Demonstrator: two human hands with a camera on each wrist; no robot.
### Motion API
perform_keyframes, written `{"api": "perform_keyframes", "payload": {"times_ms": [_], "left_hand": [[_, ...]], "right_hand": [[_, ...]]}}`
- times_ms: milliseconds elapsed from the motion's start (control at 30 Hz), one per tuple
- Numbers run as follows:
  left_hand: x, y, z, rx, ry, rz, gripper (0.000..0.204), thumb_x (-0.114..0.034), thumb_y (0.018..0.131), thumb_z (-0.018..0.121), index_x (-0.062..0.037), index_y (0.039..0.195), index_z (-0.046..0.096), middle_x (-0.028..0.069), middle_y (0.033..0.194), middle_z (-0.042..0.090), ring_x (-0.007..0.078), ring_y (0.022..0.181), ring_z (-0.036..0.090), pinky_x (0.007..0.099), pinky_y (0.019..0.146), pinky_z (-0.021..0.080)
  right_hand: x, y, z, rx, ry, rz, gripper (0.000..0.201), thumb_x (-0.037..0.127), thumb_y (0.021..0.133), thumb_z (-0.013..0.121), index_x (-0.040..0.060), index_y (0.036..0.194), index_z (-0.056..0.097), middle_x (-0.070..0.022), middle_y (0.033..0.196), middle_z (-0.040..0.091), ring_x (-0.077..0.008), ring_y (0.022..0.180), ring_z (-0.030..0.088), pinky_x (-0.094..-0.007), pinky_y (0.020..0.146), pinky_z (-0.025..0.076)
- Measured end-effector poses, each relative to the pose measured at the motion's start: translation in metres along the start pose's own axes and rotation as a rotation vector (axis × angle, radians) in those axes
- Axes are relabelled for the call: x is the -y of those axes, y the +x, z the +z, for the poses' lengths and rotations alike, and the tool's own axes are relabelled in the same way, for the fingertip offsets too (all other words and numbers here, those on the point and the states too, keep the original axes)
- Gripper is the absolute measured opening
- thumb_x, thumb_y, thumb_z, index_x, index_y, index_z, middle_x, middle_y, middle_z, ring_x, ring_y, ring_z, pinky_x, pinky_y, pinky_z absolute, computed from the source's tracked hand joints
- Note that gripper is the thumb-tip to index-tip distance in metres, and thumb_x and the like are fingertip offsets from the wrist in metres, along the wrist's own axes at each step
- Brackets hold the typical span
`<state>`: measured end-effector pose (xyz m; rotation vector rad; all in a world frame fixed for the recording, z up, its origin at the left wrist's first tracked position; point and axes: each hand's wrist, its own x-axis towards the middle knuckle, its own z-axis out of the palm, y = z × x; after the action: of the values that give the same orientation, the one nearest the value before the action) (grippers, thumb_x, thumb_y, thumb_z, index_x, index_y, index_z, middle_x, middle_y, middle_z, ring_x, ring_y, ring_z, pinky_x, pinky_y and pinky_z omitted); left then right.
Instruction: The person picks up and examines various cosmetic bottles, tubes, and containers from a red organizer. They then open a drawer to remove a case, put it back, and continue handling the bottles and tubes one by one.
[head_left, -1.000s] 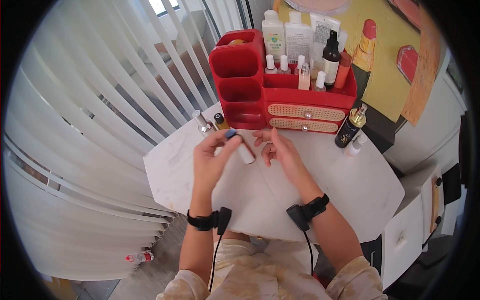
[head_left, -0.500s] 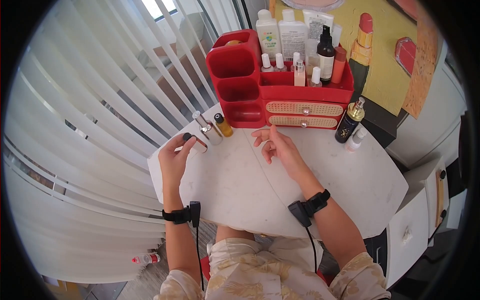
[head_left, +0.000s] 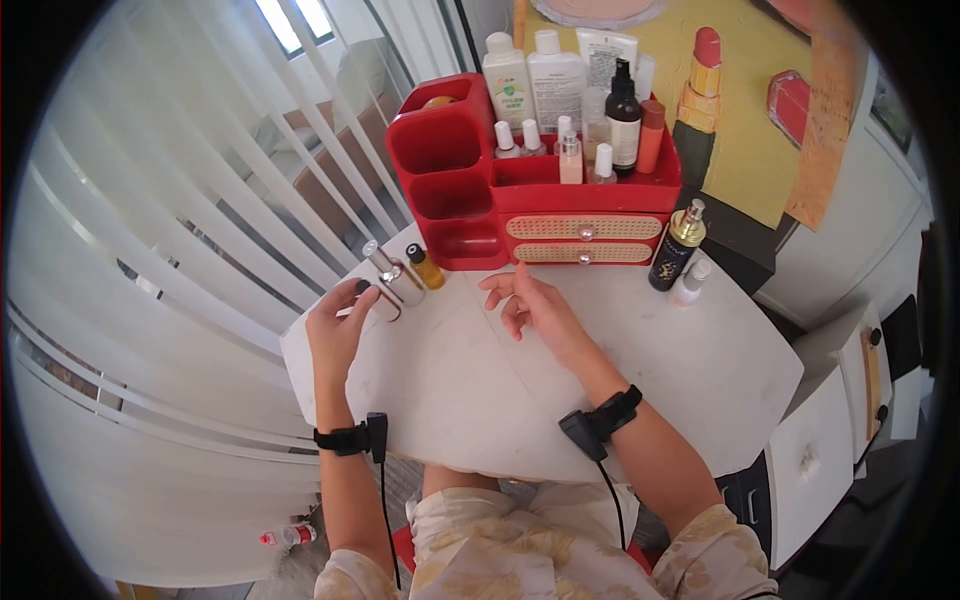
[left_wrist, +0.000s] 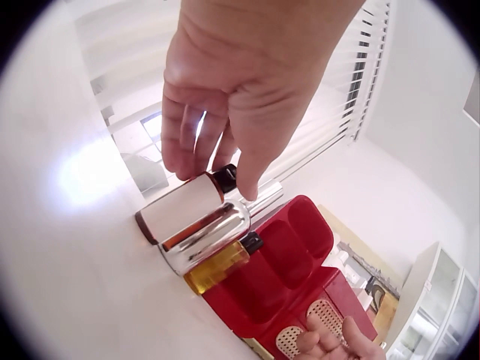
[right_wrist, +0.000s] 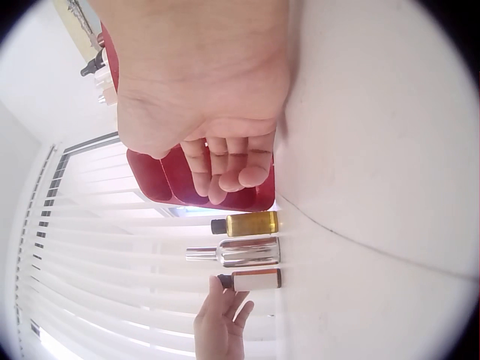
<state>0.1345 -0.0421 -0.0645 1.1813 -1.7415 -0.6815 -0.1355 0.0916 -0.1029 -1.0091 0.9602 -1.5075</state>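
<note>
My left hand [head_left: 334,332] pinches the black cap of a brown bottle with a white label [left_wrist: 182,208], at the table's left edge. That bottle stands upright beside a silver bottle [right_wrist: 247,253], and past it is a small bottle of yellow liquid [head_left: 428,270]. The three form a row by the left end of the red organizer [head_left: 585,197]. My right hand [head_left: 540,312] holds nothing; its fingers hang loosely bent over the table in front of the organizer. In the right wrist view, the brown bottle's base [right_wrist: 257,280] meets the tabletop.
Bottles and a tube crowd the organizer's top. At its right stand a dark bottle with a gold top [head_left: 677,246] and a small white-capped bottle [head_left: 690,284]. White blinds [head_left: 170,250] hang along the left side of the table [head_left: 450,400].
My left hand has carried the brown bottle from the middle leftward to the silver bottle's side, and it now stands there. My right hand has stayed nearly still over the table.
</note>
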Motion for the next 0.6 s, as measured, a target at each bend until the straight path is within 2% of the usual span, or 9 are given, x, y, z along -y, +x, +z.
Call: {"api": "perform_keyframes", "payload": {"times_ms": [133, 233, 267, 367, 433, 467, 567, 600], "left_hand": [[-0.02, -0.001, -0.006, -0.194, 0.061, 0.069, 0.029, -0.025, 0.094, 0.075, 0.0013, 0.106, 0.075, 0.0062, 0.094, 0.076, 0.0112, 0.086, 0.068, 0.0266, 0.073, 0.054], [-0.041, -0.002, -0.002, -0.236, -0.07, 0.105, 0.024, -0.022, 0.096, 0.072, 0.0008, 0.103, 0.075, 0.0052, 0.092, 0.074, 0.0109, 0.086, 0.067, 0.026, 0.075, 0.053], [-0.047, -0.002, 0.003, -0.193, -0.12, 0.178, 0.02, -0.018, 0.098, 0.071, 0.001, 0.103, 0.074, 0.005, 0.092, 0.073, 0.0115, 0.085, 0.067, 0.0261, 0.076, 0.053], [-0.084, -0.007, 0.025, -0.004, -0.172, 0.223, 0.018, -0.014, 0.096, 0.071, 0.0006, 0.107, 0.073, 0.0081, 0.098, 0.073, 0.0149, 0.089, 0.067, 0.0276, 0.077, 0.053], [-0.107, -0.007, 0.043, 0.095, -0.102, 0.42, 0.02, -0.015, 0.097, 0.069, -0.0021, 0.113, 0.073, 0.0097, 0.108, 0.072, 0.0174, 0.097, 0.067, 0.0295, 0.082, 0.054], [-0.118, -0.007, 0.051, 0.145, -0.066, 0.519, 0.022, -0.015, 0.098, 0.069, -0.0034, 0.116, 0.072, 0.0105, 0.113, 0.072, 0.0187, 0.101, 0.067, 0.0305, 0.085, 0.054], [-0.157, -0.011, 0.078, 0.296, -0.053, 0.59, 0.033, -0.017, 0.096, 0.069, -0.0052, 0.126, 0.069, 0.0169, 0.129, 0.065, 0.0298, 0.118, 0.062, 0.0389, 0.099, 0.05], [-0.162, -0.01, 0.089, 0.298, -0.005, 0.652, 0.036, -0.02, 0.096, 0.069, -0.0064, 0.129, 0.067, 0.0183, 0.132, 0.063, 0.0327, 0.122, 0.059, 0.0409, 0.102, 0.047]], "right_hand": [[0.0, 0.0, -0.001, 0.008, -0.001, -0.004, 0.064, 0.055, 0.11, 0.031, 0.0025, 0.118, 0.068, -0.0016, 0.094, 0.061, -0.0068, 0.062, 0.047, -0.0217, 0.058, 0.041], [0.0, 0.0, 0.0, 0.013, 0.008, -0.006, 0.064, 0.054, 0.11, 0.031, 0.0025, 0.118, 0.068, -0.0015, 0.093, 0.061, -0.0069, 0.061, 0.047, -0.022, 0.058, 0.041], [0.0, 0.0, 0.0, 0.012, 0.01, -0.006, 0.064, 0.054, 0.11, 0.031, 0.0026, 0.118, 0.068, -0.0016, 0.093, 0.061, -0.007, 0.061, 0.047, -0.022, 0.058, 0.041], [-0.001, 0.001, -0.002, 0.022, -0.005, -0.002, 0.065, 0.055, 0.11, 0.03, 0.0028, 0.12, 0.068, -0.0018, 0.094, 0.061, -0.0073, 0.064, 0.049, -0.0222, 0.059, 0.042], [-0.001, 0.0, -0.004, 0.042, -0.037, 0.01, 0.069, 0.058, 0.109, 0.028, 0.0029, 0.124, 0.066, -0.0019, 0.097, 0.061, -0.0077, 0.07, 0.051, -0.0223, 0.061, 0.043], [-0.001, 0.0, -0.004, 0.031, -0.02, 0.01, 0.067, 0.057, 0.11, 0.029, 0.0029, 0.124, 0.066, -0.0019, 0.096, 0.061, -0.0076, 0.067, 0.05, -0.0223, 0.06, 0.043], [-0.001, 0.0, -0.001, -0.003, 0.015, 0.002, 0.062, 0.052, 0.111, 0.032, 0.0026, 0.121, 0.067, -0.0024, 0.092, 0.062, -0.0078, 0.061, 0.049, -0.0229, 0.057, 0.041], [-0.001, -0.001, -0.002, -0.012, 0.015, -0.004, 0.06, 0.051, 0.111, 0.033, 0.0025, 0.119, 0.067, -0.0029, 0.089, 0.062, -0.0083, 0.061, 0.049, -0.0235, 0.057, 0.042]]}}
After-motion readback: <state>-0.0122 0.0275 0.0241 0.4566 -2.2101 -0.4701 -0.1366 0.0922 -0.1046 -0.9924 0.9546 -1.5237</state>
